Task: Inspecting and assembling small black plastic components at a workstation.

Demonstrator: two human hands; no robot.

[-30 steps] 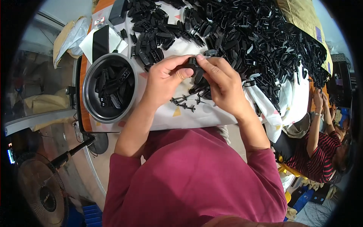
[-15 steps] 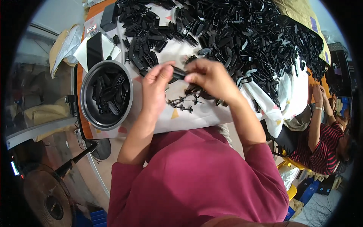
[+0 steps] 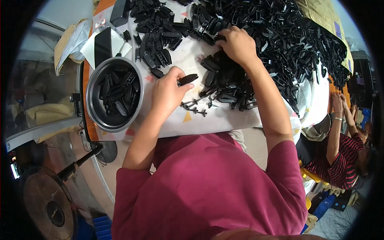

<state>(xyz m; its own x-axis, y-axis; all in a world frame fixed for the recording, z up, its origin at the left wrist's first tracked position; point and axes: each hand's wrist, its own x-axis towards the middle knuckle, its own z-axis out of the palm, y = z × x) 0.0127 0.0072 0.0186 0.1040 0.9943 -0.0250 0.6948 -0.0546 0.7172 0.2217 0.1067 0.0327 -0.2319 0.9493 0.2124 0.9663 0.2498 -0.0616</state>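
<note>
My left hand (image 3: 170,90) is closed around a black oval plastic part (image 3: 188,79), whose rounded end sticks out between thumb and fingers. Farther off to the right, my right hand (image 3: 239,46) reaches into the big pile of black plastic parts (image 3: 268,32). Its fingertips are curled together against dark pieces there, and what they pinch is hard to make out. A few thin black spindly pieces (image 3: 196,111) lie on the white cloth (image 3: 168,126) near me. Beside my left forearm stands a round metal bowl (image 3: 91,98) with several black parts inside.
A black phone (image 3: 103,49) rests on white paper by the bowl, near a dark box (image 3: 120,14). A smaller group of black parts (image 3: 156,44) spreads behind my left hand. A fan (image 3: 50,206) stands on the floor at left. Another person (image 3: 340,152) works at right.
My hands were together over the cloth, both on a black part. Now my right hand has gone away and right to the pile, while my left keeps the part, slightly lower and further right.
</note>
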